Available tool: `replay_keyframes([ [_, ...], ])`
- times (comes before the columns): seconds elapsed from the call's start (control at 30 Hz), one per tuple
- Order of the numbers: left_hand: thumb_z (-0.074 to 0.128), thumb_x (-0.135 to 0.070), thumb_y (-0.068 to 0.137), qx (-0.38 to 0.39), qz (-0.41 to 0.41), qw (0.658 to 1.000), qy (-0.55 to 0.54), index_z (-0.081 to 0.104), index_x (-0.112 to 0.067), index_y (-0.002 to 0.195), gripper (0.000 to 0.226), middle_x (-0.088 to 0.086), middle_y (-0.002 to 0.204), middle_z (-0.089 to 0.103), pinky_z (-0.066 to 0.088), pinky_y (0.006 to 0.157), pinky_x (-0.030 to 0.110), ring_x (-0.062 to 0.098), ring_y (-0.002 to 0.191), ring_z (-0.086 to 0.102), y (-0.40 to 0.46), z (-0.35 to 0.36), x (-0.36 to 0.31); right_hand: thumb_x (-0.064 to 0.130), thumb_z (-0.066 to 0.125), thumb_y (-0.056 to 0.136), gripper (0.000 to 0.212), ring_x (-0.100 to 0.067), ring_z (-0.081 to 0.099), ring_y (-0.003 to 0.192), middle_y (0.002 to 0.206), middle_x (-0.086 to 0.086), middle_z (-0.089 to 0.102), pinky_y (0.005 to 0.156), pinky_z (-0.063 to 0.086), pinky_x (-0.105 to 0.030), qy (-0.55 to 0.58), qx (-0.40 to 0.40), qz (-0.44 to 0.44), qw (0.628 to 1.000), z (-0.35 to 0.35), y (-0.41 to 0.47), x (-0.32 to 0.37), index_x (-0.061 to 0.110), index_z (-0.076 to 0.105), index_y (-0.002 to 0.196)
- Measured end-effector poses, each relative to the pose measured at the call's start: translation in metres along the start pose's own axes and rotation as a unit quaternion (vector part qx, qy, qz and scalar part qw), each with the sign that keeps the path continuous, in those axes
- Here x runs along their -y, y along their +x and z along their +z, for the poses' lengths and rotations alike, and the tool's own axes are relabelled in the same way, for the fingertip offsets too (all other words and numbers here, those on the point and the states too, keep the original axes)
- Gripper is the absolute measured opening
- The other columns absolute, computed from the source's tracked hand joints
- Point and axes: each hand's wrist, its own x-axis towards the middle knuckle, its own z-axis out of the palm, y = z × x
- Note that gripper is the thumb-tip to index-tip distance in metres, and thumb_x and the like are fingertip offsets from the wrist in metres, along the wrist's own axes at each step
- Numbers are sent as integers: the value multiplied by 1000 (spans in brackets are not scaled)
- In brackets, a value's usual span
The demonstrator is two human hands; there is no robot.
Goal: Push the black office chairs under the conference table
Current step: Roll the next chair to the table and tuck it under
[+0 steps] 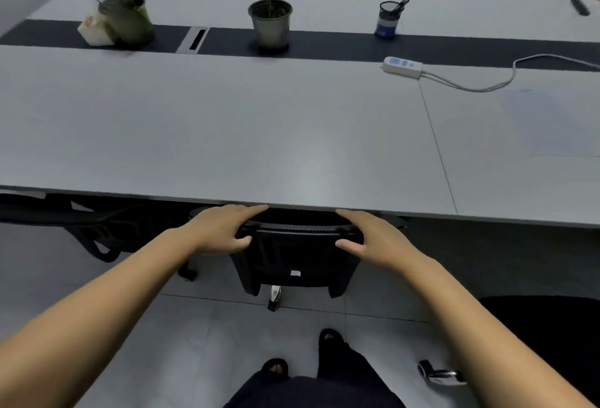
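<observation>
While hands (224, 229) grip, chair (295, 255) lies between.

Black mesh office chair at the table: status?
Left hand, right hand gripping black mesh office chair backrest. Backrest at grey conference table edge. Nothing blocking.

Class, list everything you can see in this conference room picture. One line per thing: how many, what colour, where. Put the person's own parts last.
conference table: one, grey with a dark centre strip, fills the middle.
office chair: one, black, backrest at the table's near edge, seat underneath.
second chair: one, black, tucked under at left.
third chair: one, black, partly seen at lower right.
potted plants: two, green, on the strip.
tissue box: one, pale, beside the left plant.
pen holder: one, black and blue, on the strip.
power strip: one, white, right of centre, cord trailing right.
left hand: on the backrest top.
right hand: on the backrest top.
feet: two, dark sandals, on the floor.
</observation>
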Motion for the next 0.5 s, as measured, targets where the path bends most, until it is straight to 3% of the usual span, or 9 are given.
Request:
replay_keyframes([
  [0.1, 52, -40, 84, -90, 21, 984, -153, 21, -45, 140, 64, -19, 132, 51, 41, 94, 23, 3, 123, 46, -44, -8, -13, 43, 58, 84, 62, -8, 36, 132, 143, 10, 40, 106, 30, -25, 124, -74, 47, 988, 3, -42, 19, 32, 30, 139],
  [0.2, 46, -48, 75, -171, 43, 937, -301, 24, -60, 131, 61, -38, 117, 55, 36, 92, 5, -14, 112, 49, -90, -4, -19, 41, 60, 83, 58, 1, 39, 126, 136, 18, 42, 107, 34, -29, 235, -145, 92, 957, 18, -90, 38, 38, 34, 135],
  [0.37, 52, -46, 73, -218, 20, 882, -418, 35, -60, 125, 57, -31, 116, 58, 43, 89, 6, -8, 105, 57, -147, 24, -19, 33, 60, 81, 48, 13, 45, 116, 128, 20, 51, 96, 38, -20, 368, -280, 164, 871, 59, -166, 75, 42, 45, 126],
  [0.5, 61, -9, 86, -216, 40, 868, -446, 41, -62, 119, 65, -28, 113, 61, 44, 89, 6, -6, 106, 57, -158, 53, -34, 20, 59, 85, 47, 13, 48, 113, 125, 18, 55, 88, 39, -15, 420, -359, 221, 804, 94, -209, 103, 41, 46, 125],
])
